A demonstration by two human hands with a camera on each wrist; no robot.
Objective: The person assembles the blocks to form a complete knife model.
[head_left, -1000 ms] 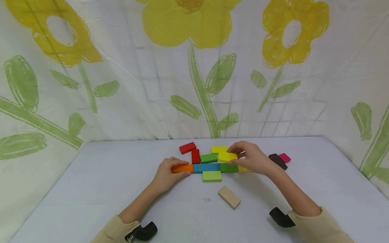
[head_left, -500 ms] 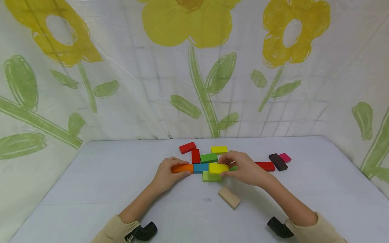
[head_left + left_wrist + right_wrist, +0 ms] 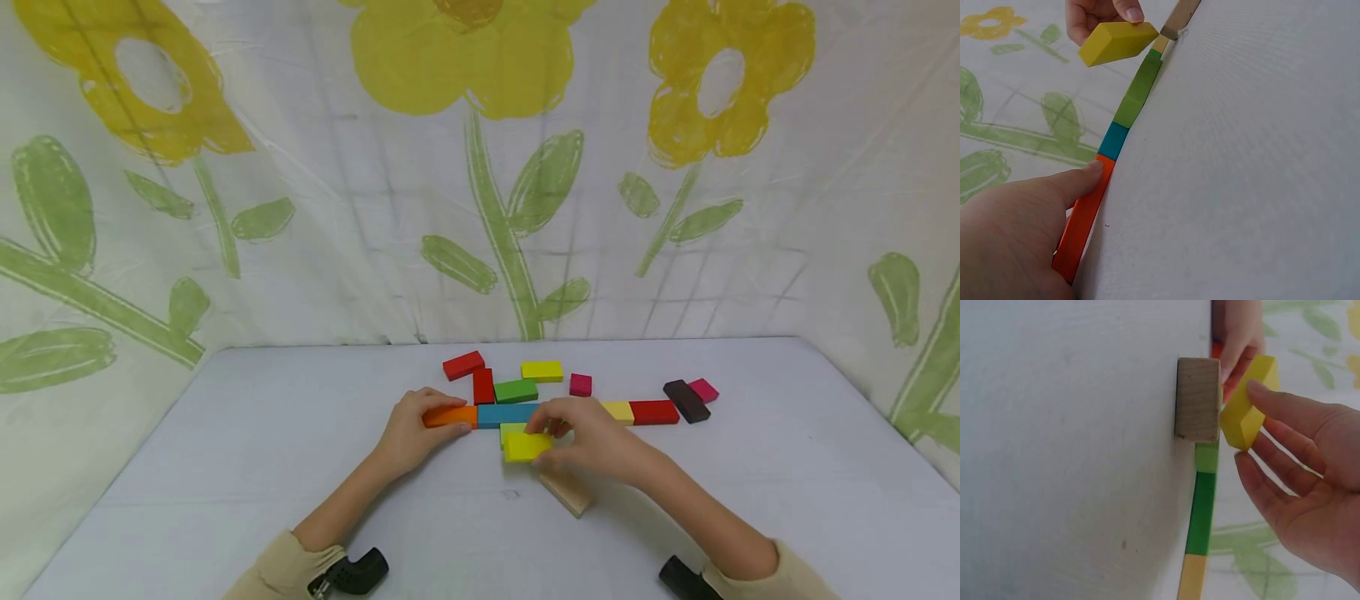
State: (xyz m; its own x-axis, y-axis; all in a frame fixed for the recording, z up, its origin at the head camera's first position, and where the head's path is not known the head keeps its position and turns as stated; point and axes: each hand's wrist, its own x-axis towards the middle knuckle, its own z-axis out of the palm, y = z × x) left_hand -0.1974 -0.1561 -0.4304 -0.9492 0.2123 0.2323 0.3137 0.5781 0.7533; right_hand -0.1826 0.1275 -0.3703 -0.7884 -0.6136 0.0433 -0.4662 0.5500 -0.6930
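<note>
My left hand holds an orange block between thumb and fingers, at the left end of a row of blocks laid end to end. A blue block adjoins it. My right hand pinches a bright yellow block, raised off the table and tilted in the right wrist view. It partly covers a light green block in front of the row. The right hand hides the row's dark green block in the head view. Nearest me lies a plain wooden block, just below that hand.
The row runs on right with a pale yellow block and a red block. A dark brown block and pink block lie beyond. Behind are red, green and yellow blocks, and a small pink block.
My right hand has carried the yellow block from behind the row, over it, toward me and left. The small pink block behind the row has come into sight. My left hand has stayed put.
</note>
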